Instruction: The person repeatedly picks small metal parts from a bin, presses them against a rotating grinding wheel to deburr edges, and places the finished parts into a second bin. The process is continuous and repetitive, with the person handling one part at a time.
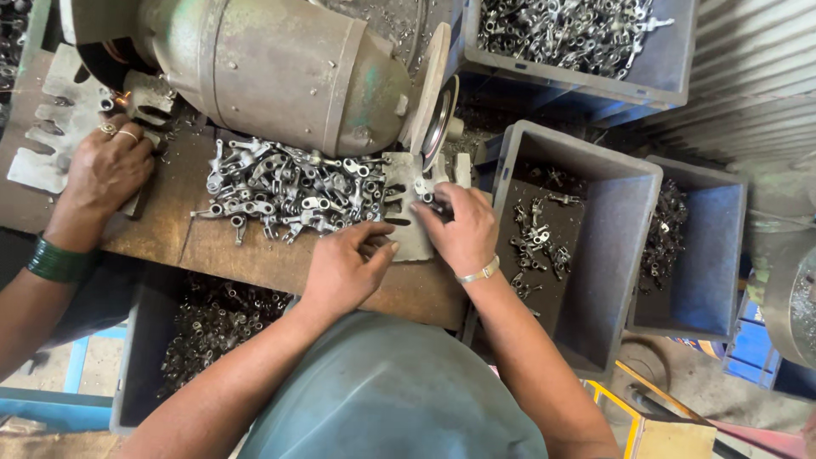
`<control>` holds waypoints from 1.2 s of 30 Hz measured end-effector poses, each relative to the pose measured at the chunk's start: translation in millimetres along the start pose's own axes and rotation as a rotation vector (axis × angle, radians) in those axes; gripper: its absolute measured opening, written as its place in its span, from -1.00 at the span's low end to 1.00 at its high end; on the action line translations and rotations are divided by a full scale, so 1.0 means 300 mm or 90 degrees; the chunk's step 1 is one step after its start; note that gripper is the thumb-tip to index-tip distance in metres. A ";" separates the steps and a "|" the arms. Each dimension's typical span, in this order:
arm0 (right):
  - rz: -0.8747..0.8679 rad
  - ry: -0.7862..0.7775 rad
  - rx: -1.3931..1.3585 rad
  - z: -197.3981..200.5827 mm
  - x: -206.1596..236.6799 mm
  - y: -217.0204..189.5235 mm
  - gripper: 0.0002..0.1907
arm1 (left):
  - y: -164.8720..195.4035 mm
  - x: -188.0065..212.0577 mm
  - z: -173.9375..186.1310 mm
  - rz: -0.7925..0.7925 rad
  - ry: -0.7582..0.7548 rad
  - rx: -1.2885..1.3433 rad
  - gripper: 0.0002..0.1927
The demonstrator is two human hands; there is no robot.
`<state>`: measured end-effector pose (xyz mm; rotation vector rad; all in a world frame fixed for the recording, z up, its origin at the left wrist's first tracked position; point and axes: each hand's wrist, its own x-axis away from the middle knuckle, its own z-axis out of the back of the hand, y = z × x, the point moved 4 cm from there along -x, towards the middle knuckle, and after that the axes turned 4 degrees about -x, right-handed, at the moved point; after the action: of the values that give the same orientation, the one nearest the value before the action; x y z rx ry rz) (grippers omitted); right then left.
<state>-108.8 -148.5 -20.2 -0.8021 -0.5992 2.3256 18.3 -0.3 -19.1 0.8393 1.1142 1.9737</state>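
Just right of frame centre, a small metal part is pinched in the right hand, held at the lower rim of the grinding wheel and over the slotted metal rest plate. The left hand has its fingers curled at the edge of the pile of small forged metal pieces; whether they pinch one I cannot tell. The step looks like grinding one piece; the next move likely calls for steady, light pressure against the wheel. To the right, a grey bin holds a few similar pieces. At upper left, a co-worker's hand presses on another plate.
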 end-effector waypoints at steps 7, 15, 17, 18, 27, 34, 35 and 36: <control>-0.004 0.038 0.079 -0.016 -0.045 -0.012 -0.69 | -0.001 -0.059 0.134 -0.142 0.234 -0.168 -0.66; 0.022 0.064 0.066 -0.028 -0.083 -0.030 -0.68 | 0.004 -0.134 0.200 -0.175 0.275 -0.313 -0.67; -0.008 0.050 0.075 -0.032 -0.072 -0.026 -0.68 | -0.005 -0.132 0.191 -0.176 0.262 -0.333 -0.71; -0.040 0.027 0.086 -0.036 -0.059 -0.010 -0.67 | -0.009 -0.133 0.187 -0.182 0.262 -0.343 -0.72; -0.228 -0.030 -0.207 0.179 -0.162 0.125 -0.83 | -0.015 -0.131 0.168 -0.046 0.179 -0.176 -0.79; -0.083 -0.114 -0.137 0.176 -0.026 -0.102 -0.63 | 0.041 -0.049 0.113 -0.177 0.074 -0.081 -0.85; 0.008 -0.130 -0.124 0.157 0.011 -0.144 -0.59 | 0.017 -0.041 0.077 -0.094 0.004 -0.019 -0.83; 0.099 -0.146 -0.115 0.139 0.047 -0.179 -0.55 | -0.009 -0.031 0.040 -0.010 -0.066 0.044 -0.81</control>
<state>-124.6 -109.6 35.2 -0.6862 -0.8845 2.5553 33.4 -1.7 -18.3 0.9554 1.1300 1.8659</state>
